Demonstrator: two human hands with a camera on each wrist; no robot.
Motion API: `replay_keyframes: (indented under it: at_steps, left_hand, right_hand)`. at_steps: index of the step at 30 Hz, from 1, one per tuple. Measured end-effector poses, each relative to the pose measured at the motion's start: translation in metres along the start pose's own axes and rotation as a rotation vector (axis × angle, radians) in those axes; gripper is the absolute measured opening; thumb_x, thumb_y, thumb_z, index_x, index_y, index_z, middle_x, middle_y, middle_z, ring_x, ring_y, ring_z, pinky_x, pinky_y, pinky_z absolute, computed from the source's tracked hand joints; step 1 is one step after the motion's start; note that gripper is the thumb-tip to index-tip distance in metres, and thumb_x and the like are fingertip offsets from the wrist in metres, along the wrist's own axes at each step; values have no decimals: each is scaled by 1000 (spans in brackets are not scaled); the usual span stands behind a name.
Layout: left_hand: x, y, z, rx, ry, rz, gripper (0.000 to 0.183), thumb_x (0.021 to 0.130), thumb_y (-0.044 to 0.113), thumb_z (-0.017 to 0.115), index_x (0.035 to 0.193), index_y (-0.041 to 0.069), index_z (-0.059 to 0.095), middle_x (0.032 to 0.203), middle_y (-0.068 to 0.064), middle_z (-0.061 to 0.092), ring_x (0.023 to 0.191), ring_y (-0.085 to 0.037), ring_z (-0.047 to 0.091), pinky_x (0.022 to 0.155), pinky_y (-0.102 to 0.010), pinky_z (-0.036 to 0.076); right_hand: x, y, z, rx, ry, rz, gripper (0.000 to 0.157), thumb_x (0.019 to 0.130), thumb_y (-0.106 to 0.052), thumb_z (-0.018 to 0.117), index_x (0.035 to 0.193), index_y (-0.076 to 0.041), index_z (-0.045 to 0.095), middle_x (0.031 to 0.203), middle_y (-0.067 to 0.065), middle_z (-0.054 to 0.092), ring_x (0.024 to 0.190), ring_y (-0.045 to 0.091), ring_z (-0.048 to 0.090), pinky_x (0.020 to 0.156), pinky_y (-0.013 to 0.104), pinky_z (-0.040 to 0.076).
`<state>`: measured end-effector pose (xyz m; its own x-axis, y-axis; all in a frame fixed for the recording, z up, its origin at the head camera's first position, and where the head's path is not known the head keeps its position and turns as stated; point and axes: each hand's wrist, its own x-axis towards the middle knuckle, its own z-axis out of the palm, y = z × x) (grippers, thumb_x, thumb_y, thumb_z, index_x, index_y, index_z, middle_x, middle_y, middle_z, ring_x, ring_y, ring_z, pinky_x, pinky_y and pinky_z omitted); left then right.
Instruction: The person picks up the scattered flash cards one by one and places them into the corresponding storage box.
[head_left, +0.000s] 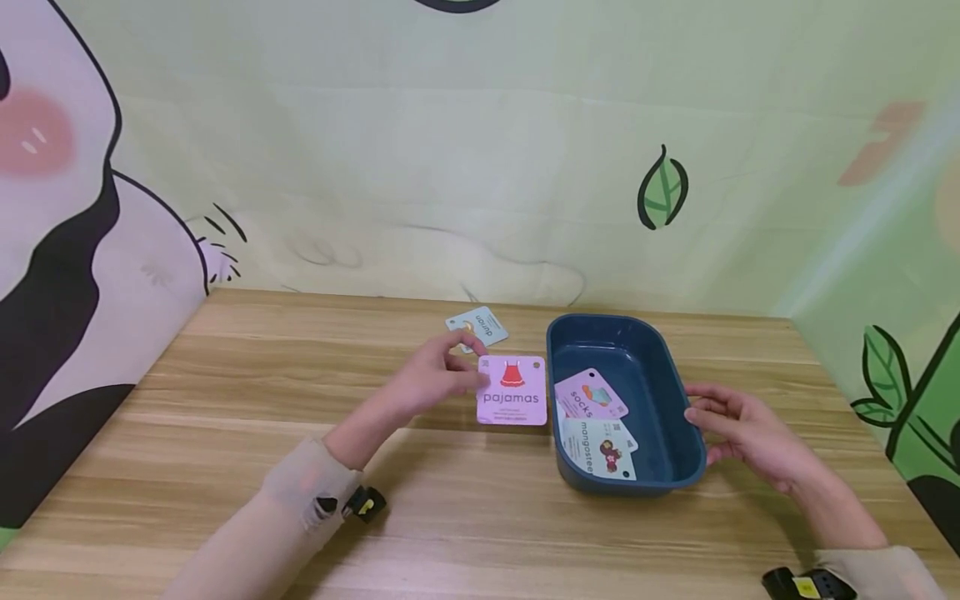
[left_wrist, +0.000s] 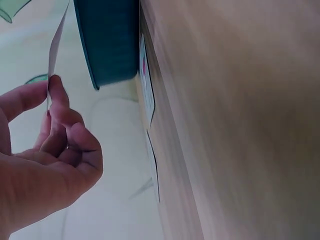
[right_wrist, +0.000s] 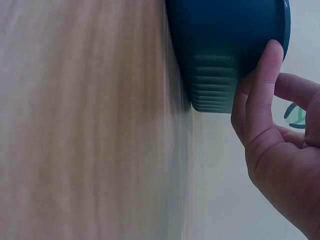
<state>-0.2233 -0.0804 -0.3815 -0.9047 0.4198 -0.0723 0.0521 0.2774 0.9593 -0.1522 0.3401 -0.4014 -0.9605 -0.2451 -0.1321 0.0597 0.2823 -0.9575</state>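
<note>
My left hand [head_left: 438, 375] pinches the edge of a pink card [head_left: 512, 408] reading "pajamas", with a red dress picture. In the left wrist view this card [left_wrist: 57, 47] shows edge-on between thumb and fingers, raised off the table. Just right of it stands a blue plastic bin [head_left: 660, 400]. Inside, a pink "socks" card [head_left: 596, 396] and a pale "mangosteen" card [head_left: 600, 450] lie at the left, overlapping another pale card. My right hand [head_left: 750, 433] holds the bin's right side, thumb at the rim and fingers against the outer wall.
A light blue "durian" card [head_left: 483, 323] lies on the wooden table [head_left: 420, 517] behind my left hand. Two flat cards show on the table in the left wrist view, one of them nearer the bin [left_wrist: 147, 90]. A printed cloth backdrop [head_left: 420, 167] rises behind the table.
</note>
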Motion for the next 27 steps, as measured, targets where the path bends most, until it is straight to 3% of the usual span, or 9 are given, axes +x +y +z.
replay_keyframes:
  at_steps: [3,9,14,27]
  left_hand:
    - [-1,3,7,-35,9,14,32,90,5,74,118,6,59,97,-12,75,88,-25,70,85,-47,54]
    - [-2,10,22,-93,41,46,30,91,3,73,117,3,57,96,-14,75,92,-37,68,78,-37,52]
    - [-4,13,34,-107,41,41,30,92,5,74,117,4,57,93,-12,76,94,-39,67,74,-32,49]
    - [-3,13,57,-148,-4,95,30,92,4,74,116,2,57,95,-13,76,93,-38,69,71,-33,46]
  right_hand:
    - [0,0,0,0,3,5,56,107,-11,56,148,17,30,110,12,60,86,19,65,62,37,59]
    - [0,0,0,6,-5,-7,56,107,-10,55,148,18,30,110,12,61,86,19,66,62,38,59]
    - [1,0,0,10,-11,-12,56,107,-9,55,148,19,29,110,13,61,86,19,66,61,38,59]
    - [1,1,-1,8,-16,-9,56,107,-10,54,148,18,29,111,13,61,86,21,66,62,38,59]
